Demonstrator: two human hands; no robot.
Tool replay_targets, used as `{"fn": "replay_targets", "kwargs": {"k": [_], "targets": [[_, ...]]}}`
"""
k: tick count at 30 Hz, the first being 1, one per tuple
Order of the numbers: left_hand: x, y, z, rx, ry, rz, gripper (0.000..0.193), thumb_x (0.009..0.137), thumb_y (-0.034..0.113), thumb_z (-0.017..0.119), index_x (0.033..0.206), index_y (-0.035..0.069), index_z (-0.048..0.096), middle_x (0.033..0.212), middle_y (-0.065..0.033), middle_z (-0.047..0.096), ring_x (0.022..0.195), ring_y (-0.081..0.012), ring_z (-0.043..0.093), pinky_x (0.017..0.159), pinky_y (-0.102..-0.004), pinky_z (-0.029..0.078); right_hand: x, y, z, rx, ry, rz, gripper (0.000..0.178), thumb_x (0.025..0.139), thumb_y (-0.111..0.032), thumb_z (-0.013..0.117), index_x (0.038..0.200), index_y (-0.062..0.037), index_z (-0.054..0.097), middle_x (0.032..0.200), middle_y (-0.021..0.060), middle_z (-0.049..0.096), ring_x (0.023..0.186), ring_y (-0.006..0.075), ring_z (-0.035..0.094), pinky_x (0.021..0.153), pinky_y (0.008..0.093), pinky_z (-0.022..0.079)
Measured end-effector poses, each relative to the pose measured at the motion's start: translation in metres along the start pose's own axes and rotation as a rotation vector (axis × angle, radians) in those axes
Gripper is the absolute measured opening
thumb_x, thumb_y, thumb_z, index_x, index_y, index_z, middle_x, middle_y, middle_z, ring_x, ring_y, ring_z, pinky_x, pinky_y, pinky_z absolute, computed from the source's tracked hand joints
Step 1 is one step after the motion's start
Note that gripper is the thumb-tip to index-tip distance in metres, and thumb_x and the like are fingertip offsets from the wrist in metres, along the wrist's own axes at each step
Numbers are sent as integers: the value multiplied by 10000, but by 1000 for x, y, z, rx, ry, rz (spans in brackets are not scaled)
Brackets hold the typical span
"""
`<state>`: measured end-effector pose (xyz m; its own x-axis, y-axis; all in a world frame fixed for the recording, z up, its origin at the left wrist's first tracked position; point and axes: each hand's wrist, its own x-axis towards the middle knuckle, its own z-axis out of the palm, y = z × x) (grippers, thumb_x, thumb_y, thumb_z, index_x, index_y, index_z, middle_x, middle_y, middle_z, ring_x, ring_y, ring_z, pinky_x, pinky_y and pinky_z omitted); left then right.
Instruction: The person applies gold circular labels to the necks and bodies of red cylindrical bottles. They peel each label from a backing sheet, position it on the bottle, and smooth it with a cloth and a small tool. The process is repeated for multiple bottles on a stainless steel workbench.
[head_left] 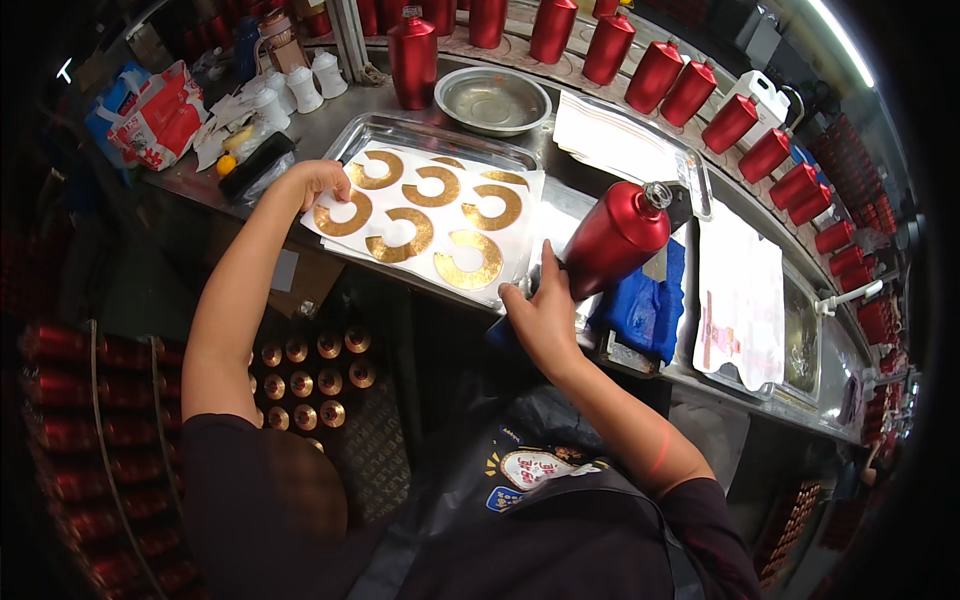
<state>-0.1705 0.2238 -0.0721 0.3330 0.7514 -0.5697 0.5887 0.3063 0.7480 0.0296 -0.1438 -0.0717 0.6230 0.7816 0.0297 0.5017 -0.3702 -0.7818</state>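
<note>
Eight gold C-shaped foil pieces (452, 188) on white paper sheeting (446, 222), left of frame centre: six broad, two near its upper edge showing only as slivers. Left hand (320, 182) at the sheeting's left corner, fingers curled, tips partly hidden; cannot tell whether they pinch the paper. Right hand (548, 318) at frame centre, thumb and forefinger spread; other fingers hidden behind one glossy red shouldered bottle (615, 240), so grip cannot be told. Bottle tilted, neck toward upper right. One rectangular steel tray (440, 138), mostly covered by sheeting. One round steel basin (493, 100), top centre. Four white lidded jars (303, 90), upper left, overlapping. Red bottle row (610, 48) cut off along top edge; full count not possible
</note>
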Motion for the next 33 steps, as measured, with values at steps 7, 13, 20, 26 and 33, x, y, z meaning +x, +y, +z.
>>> {"fn": "replay_targets", "kwargs": {"k": [7, 13, 20, 26, 33], "targets": [[-12, -8, -2, 2, -28, 151, 792, 709, -27, 587, 1469, -3, 369, 1285, -176, 561, 1148, -280, 613, 924, -370, 544, 40, 17, 31, 277, 77, 181, 578, 784, -194, 719, 1258, 90, 551, 1093, 207, 679, 975, 225, 654, 882, 335, 496], [-49, -1, 7, -293, -1, 334, 438, 685, -52, 584, 1118, 7, 569, 978, -89, 666, 847, -169, 675, 750, -271, 557, 45, -4, 23, 142, 123, 133, 385, 763, -136, 683, 1100, 23, 586, 939, 191, 680, 821, 246, 659, 789, 353, 517], [-35, 11, -3, -265, 16, 399, 415, 686, -59, 590, 1096, 2, 568, 973, -92, 661, 829, -141, 666, 722, -239, 547, 73, -11, 23, 310, 141, 78, 288, 754, -86, 668, 1009, 17, 582, 861, 115, 646, 752, 179, 601, 703, 321, 506], [7, 0, -3, 71, 163, 223, 539, 636, 28, 659, 1151, -69, 536, 1001, -202, 636, 808, -252, 650, 637, -367, 526, 83, -5, 39, 221, 125, 79, 481, 826, -123, 678, 1258, 54, 563, 1023, 171, 664, 872, 209, 635, 823, 301, 502], [-22, 4, 5, 560, 480, 518, 503, 687, 132, 738, 1117, -33, 534, 985, -225, 631, 911, -352, 659, 759, -429, 541, 2, -22, -15, 205, -36, -199, 520, 883, -54, 677, 1387, -12, 554, 1117, 130, 662, 708, 68, 538, 613, 235, 462]]}}
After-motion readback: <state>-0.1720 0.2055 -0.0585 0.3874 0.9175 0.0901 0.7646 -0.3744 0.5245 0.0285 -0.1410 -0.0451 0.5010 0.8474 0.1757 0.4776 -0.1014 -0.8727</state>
